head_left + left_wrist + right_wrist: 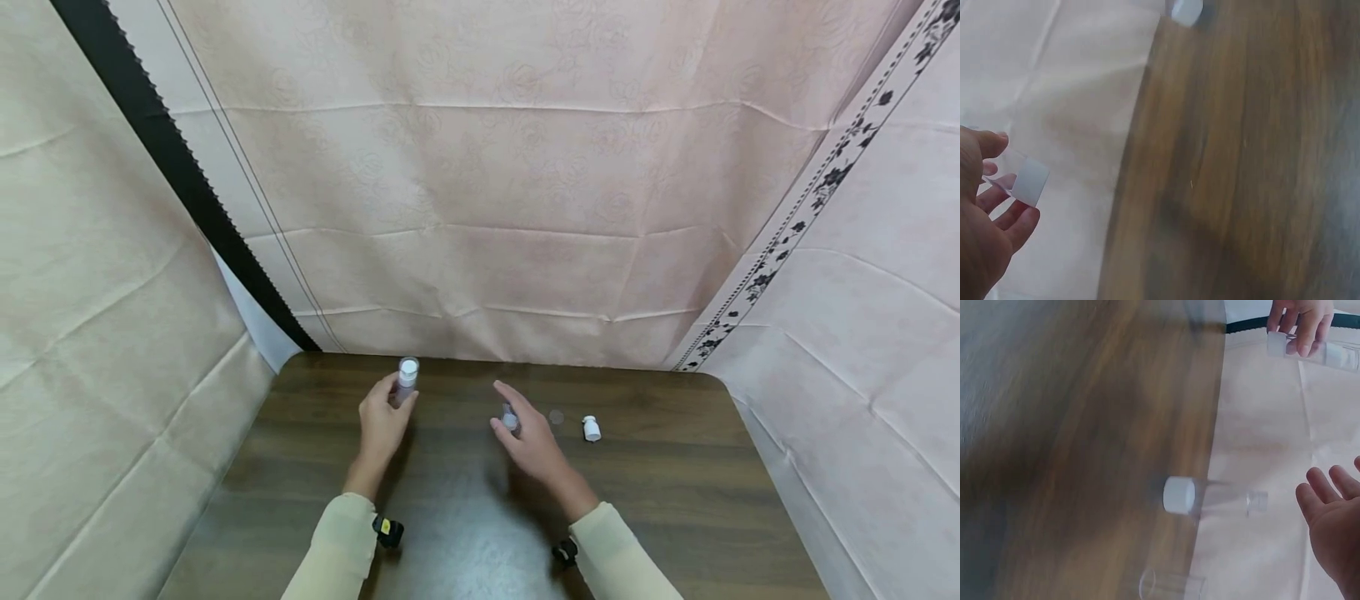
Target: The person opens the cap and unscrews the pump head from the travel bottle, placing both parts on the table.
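Note:
My left hand (382,427) grips a clear cylindrical bottle (406,385) above the back left of the table. The bottle has a white part near its top under a clear cover, and its white base (1030,182) shows in the left wrist view. Right of it, my right hand (536,446) is beside a second clear bottle (1216,499), fingers extended and apart from it in the right wrist view. That bottle stands upright on its white base, its narrow clear neck uncovered.
To the right of my right hand are a clear, cup-like cap (556,417) and a small white bottle-top piece (591,428). The brown wooden table (660,500) ends at the back against a hanging pale cloth (487,208), with more cloth at both sides.

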Demonstrator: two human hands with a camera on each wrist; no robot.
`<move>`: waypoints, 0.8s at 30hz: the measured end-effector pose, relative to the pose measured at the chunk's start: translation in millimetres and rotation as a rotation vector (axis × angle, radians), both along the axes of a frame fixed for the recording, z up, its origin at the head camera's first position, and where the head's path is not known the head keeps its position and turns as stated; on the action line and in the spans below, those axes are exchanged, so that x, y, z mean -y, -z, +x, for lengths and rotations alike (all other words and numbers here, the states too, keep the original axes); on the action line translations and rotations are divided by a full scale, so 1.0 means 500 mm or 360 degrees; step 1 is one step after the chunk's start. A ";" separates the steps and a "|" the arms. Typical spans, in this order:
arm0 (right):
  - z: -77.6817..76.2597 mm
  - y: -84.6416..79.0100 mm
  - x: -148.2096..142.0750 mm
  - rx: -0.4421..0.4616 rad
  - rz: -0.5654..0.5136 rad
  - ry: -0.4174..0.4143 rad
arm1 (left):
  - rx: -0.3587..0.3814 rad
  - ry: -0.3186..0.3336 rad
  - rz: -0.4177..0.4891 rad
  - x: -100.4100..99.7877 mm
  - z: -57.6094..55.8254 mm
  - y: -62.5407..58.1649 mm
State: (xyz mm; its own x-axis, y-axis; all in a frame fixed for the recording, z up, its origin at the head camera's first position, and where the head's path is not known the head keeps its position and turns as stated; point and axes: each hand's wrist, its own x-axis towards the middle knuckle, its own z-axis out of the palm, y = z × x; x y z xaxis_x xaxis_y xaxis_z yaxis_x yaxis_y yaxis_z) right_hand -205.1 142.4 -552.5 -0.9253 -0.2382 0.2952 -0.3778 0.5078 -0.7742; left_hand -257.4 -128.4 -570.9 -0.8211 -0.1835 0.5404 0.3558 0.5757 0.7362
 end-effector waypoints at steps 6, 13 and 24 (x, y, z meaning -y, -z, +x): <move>-0.001 -0.005 -0.038 -0.0111 -0.0003 0.0035 | -0.0059 0.0107 -0.0037 -0.051 0.020 -0.018; -0.001 -0.007 -0.074 -0.0143 -0.0001 0.0070 | -0.0048 0.0246 -0.0147 -0.106 0.041 -0.026; 0.017 -0.026 -0.111 -0.0147 -0.0039 0.0059 | -0.0048 0.0428 -0.0364 -0.176 0.078 -0.038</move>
